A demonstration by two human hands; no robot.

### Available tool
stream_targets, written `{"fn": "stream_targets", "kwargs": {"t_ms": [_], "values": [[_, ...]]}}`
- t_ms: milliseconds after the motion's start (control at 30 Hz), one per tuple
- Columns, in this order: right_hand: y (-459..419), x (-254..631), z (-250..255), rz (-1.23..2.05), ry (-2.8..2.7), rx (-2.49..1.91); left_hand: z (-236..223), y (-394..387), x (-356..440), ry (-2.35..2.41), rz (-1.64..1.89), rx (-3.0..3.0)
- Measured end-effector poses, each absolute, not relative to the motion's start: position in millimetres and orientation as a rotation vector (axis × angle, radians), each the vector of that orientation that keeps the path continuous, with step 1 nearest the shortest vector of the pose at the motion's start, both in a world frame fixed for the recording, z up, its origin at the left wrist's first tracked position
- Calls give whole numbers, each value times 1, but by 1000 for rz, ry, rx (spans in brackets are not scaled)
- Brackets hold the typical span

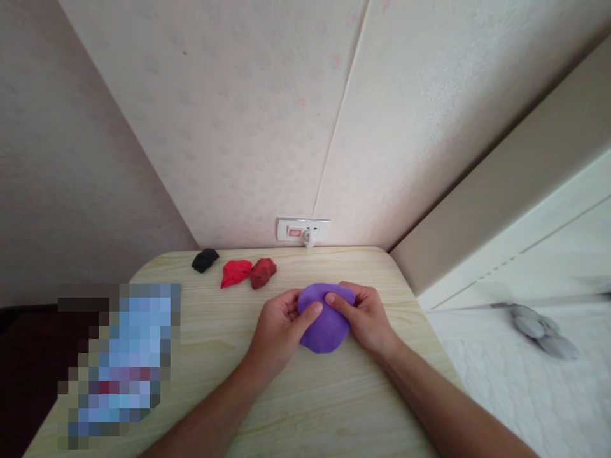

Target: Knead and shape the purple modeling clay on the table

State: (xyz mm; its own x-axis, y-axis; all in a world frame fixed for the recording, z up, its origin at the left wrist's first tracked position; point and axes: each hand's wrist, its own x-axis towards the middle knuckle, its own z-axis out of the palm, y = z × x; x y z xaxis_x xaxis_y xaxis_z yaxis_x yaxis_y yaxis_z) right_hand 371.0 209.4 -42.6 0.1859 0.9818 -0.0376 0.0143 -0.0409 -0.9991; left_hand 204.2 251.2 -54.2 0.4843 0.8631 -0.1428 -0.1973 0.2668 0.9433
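Showed plain purple on the disc [325,329], black on the left lump [205,261], bright red on the middle lump [235,273], mottled dark red on the right lump [262,273], bore pale wood grain on the table [353,407], faint pink and grey motifs on off-white wallpaper [248,127], white on the socket [283,229].

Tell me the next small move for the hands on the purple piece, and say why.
Probably a slight turn of the purple piece between the left hand and right hand, so the thumbs can press a fresh spot: both thumbs lie on its face, and its roughly round outline looks uneven.
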Motion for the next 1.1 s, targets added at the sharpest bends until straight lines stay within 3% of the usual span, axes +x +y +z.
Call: {"fn": "stream_targets", "kwargs": {"t_ms": [1100], "values": [[209, 377, -50, 1333, -928, -1298, -55, 256, 200, 825, 856, 1070]]}}
